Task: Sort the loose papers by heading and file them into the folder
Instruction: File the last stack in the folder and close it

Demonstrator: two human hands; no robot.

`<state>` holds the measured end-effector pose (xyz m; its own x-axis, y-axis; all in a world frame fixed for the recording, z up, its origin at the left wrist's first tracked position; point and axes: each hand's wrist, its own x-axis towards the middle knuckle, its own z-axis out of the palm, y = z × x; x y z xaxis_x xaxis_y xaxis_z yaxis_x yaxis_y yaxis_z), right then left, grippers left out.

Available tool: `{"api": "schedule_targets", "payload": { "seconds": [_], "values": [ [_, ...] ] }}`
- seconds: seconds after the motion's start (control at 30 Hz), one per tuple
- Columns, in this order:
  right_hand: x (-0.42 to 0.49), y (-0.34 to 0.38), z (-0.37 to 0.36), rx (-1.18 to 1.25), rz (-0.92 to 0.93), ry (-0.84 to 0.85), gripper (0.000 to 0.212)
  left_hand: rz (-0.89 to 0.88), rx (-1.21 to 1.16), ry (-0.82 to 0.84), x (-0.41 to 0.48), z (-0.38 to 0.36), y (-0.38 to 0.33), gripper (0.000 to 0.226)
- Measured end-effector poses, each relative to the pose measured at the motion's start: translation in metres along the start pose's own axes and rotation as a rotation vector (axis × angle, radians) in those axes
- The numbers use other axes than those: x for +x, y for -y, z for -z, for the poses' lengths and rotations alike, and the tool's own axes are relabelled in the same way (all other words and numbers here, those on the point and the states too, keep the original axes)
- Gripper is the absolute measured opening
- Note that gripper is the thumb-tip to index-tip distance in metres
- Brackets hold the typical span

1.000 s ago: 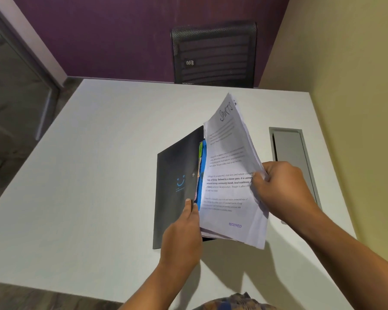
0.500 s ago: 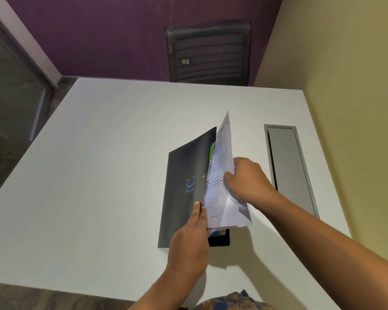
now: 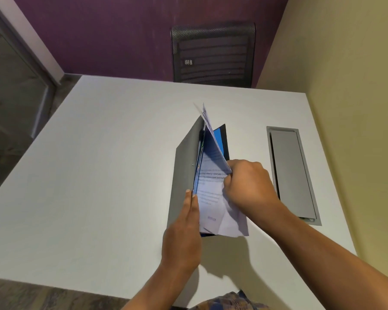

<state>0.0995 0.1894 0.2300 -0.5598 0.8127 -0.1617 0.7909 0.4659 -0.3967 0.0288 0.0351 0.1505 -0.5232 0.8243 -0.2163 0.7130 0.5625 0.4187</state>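
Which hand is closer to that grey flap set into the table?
Right. The right hand grips the papers just left of the grey flap; the left hand holds the folder cover, farther away beyond the papers.

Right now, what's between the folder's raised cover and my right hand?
The printed papers, standing between the folder cover and your right hand, which grips their edge; seen in the head view.
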Motion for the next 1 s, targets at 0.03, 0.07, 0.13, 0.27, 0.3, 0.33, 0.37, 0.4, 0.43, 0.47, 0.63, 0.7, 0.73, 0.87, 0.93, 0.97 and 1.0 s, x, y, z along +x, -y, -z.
{"api": "schedule_targets", "payload": {
  "seconds": [0.03,0.07,0.13,0.27,0.3,0.33,0.37,0.4,0.43,0.47,0.63,0.7,0.73,0.87,0.93,0.97,1.0],
  "values": [
    [0.002,0.003,0.000,0.048,-0.013,0.018,0.015,-0.010,0.013,0.006,0.000,0.002,-0.002,0.082],
    [0.004,0.006,-0.001,0.109,-0.030,0.033,0.016,-0.018,0.026,0.016,-0.001,0.002,-0.003,0.083],
    [0.011,0.009,-0.006,0.225,-0.054,0.049,0.020,-0.039,0.020,-0.010,-0.003,0.000,-0.003,0.085],
    [0.018,0.017,-0.014,0.233,-0.070,0.144,0.013,-0.095,-0.019,-0.102,-0.002,-0.011,0.001,0.096],
    [0.018,0.018,-0.014,0.187,-0.070,0.179,0.014,-0.094,-0.012,-0.102,-0.001,-0.013,0.001,0.098],
    [0.018,0.019,-0.012,0.127,-0.069,0.213,0.023,-0.102,0.004,-0.121,0.000,-0.014,0.002,0.101],
    [0.017,0.020,-0.008,0.067,-0.064,0.242,0.030,-0.111,0.003,-0.141,0.001,-0.013,0.002,0.103],
    [0.017,0.020,-0.003,0.006,-0.054,0.267,0.032,-0.115,-0.002,-0.150,0.002,-0.013,0.002,0.103],
    [0.018,0.020,0.004,-0.050,-0.042,0.292,0.031,-0.114,-0.012,-0.143,0.003,-0.013,0.003,0.102],
    [0.020,0.020,0.010,-0.110,-0.029,0.323,0.029,-0.108,-0.019,-0.133,0.003,-0.013,0.004,0.102],
    [0.039,0.030,0.012,-0.315,0.027,0.442,0.032,-0.159,0.005,-0.150,0.002,-0.020,0.002,0.108],
    [0.047,0.028,-0.003,-0.321,0.021,0.441,0.030,-0.150,-0.027,-0.165,0.003,-0.023,0.000,0.106],
    [0.049,0.026,-0.009,-0.335,0.025,0.442,0.030,-0.133,-0.062,-0.167,0.004,-0.023,-0.001,0.103],
    [0.053,0.017,-0.020,-0.323,0.015,0.419,0.029,-0.126,-0.121,-0.185,0.004,-0.024,-0.002,0.094],
    [0.053,0.013,-0.023,-0.210,0.003,0.348,0.018,-0.114,-0.145,-0.155,0.004,-0.026,-0.004,0.093],
    [0.052,0.013,-0.024,-0.130,0.001,0.313,0.016,-0.100,-0.156,-0.157,0.006,-0.025,-0.005,0.095],
    [0.049,0.011,-0.025,-0.049,-0.010,0.290,0.019,-0.091,-0.170,-0.176,0.007,-0.024,-0.004,0.096]
  ]
}}
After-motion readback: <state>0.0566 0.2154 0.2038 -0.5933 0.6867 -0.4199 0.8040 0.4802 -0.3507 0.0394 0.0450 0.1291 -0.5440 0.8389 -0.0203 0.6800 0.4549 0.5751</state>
